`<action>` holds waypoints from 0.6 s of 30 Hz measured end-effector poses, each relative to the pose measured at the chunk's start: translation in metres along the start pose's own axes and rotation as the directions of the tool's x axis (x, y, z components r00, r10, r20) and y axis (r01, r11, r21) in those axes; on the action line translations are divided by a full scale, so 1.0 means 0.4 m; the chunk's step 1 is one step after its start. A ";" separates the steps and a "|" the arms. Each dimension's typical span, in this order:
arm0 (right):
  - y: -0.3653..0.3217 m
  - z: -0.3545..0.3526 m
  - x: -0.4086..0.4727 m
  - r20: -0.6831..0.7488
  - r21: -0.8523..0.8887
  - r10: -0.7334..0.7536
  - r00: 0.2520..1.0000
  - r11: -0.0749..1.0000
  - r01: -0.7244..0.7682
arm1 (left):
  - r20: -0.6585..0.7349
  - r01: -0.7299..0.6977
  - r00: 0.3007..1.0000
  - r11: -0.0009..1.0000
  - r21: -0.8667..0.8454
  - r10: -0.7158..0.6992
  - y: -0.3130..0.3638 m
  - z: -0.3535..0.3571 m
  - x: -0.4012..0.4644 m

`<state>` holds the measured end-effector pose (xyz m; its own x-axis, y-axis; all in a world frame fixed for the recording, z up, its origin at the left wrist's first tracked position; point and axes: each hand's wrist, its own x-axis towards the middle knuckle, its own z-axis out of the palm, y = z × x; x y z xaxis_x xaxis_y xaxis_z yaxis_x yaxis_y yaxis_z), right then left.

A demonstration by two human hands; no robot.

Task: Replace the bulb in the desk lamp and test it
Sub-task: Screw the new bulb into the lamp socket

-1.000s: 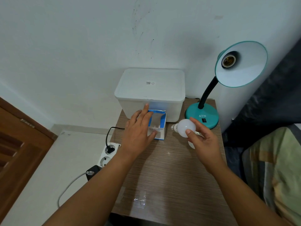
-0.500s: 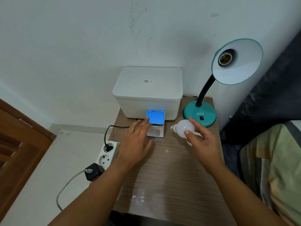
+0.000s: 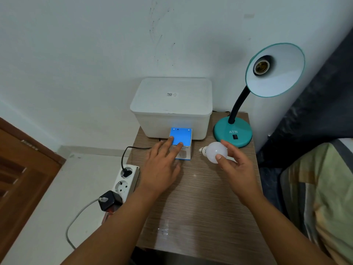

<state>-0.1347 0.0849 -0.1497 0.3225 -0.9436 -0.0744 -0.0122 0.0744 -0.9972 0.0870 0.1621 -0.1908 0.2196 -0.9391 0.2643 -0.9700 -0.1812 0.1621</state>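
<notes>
Right hand point(image 3: 236, 169), centre-right of frame, clasped the white bulb point(image 3: 216, 152) in its fingertips, screw base pointing left. Left hand point(image 3: 162, 167) lay open, fingers spread on the blue bulb box point(image 3: 180, 139). Further back, upper right, the lamp point(image 3: 275, 69) showed a bare socket point(image 3: 261, 65). Best turn the base toward the socket, then thread gently.

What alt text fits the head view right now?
The right hand holds a white bulb above a wooden table while the left hand rests fingers on a blue bulb box. The teal desk lamp has an empty socket.
</notes>
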 end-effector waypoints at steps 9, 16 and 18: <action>-0.033 -0.023 -0.012 -0.039 0.037 -0.101 0.994 0.994 0.102 | -0.033 0.083 0.996 0.993 -0.080 -0.086 0.045 -0.042 0.019; -0.111 -0.106 -0.008 -0.167 -0.119 -0.289 0.943 0.955 0.271 | -0.119 -0.082 0.991 0.963 -0.255 0.053 0.172 -0.108 0.117; -0.139 -0.138 0.006 -0.207 -0.173 -0.348 0.914 0.933 0.316 | -0.116 -0.127 0.989 0.944 -0.304 0.095 0.216 -0.128 0.163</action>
<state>-0.1857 0.0606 -0.0951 0.1030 -0.9554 0.2766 -0.0733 -0.2847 -0.9558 0.0230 0.1001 -0.1109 0.1368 -0.9118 0.3872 -0.9120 0.0367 0.4086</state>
